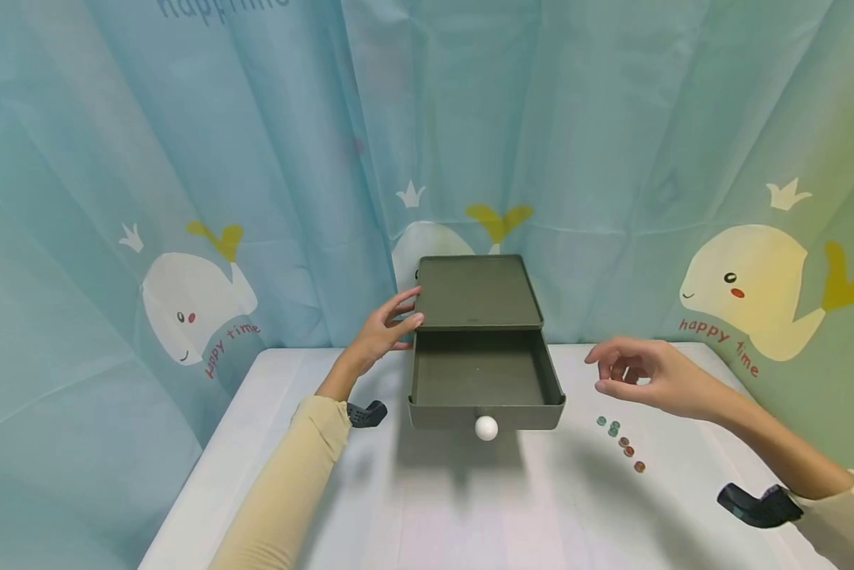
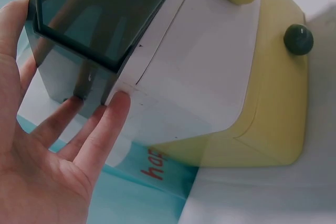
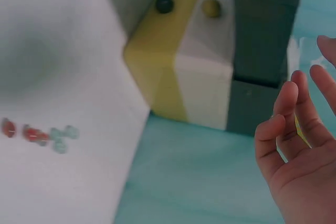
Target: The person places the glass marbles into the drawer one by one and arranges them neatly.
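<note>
One boxy grey-green drawer (image 1: 441,417), left hand (image 1: 377,336) spread against cabinet (image 1: 480,289), right hand (image 1: 672,380) loosely curved, round discs (image 1: 624,442)

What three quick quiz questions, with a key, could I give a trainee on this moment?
1. Which level of the cabinet is pulled out? A) bottom B) middle C) top
2. True or false: the right hand is inside the open drawer.
3. Fill the gap: the knob on the open drawer is ____.

Key:
1. C
2. False; the right hand is off to the side of the open drawer.
3. white
</note>
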Demonstrator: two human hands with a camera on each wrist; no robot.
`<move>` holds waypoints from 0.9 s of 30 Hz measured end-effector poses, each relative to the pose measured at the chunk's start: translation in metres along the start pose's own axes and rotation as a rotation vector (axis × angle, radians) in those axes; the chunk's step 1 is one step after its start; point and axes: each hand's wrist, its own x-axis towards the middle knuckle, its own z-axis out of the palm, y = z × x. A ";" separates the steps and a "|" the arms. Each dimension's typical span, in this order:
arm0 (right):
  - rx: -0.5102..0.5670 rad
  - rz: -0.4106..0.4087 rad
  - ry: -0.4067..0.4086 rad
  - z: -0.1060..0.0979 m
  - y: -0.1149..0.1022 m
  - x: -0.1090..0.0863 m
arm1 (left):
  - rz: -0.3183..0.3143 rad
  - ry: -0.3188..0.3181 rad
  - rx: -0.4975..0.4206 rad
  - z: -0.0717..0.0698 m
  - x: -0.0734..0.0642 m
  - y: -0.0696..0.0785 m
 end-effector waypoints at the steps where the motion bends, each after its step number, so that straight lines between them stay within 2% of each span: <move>1: -0.001 0.012 0.010 0.002 0.003 -0.004 | 0.002 -0.002 -0.001 0.000 0.000 0.000; 10: 0.022 0.058 0.050 0.017 0.025 -0.034 | -0.001 0.002 -0.007 0.000 0.003 0.000; 20: 0.006 0.139 0.037 0.028 0.058 -0.064 | -0.014 0.014 -0.005 0.000 0.002 0.001; 27: 0.069 0.164 0.005 0.038 0.085 -0.086 | -0.018 0.023 -0.007 0.001 0.002 0.000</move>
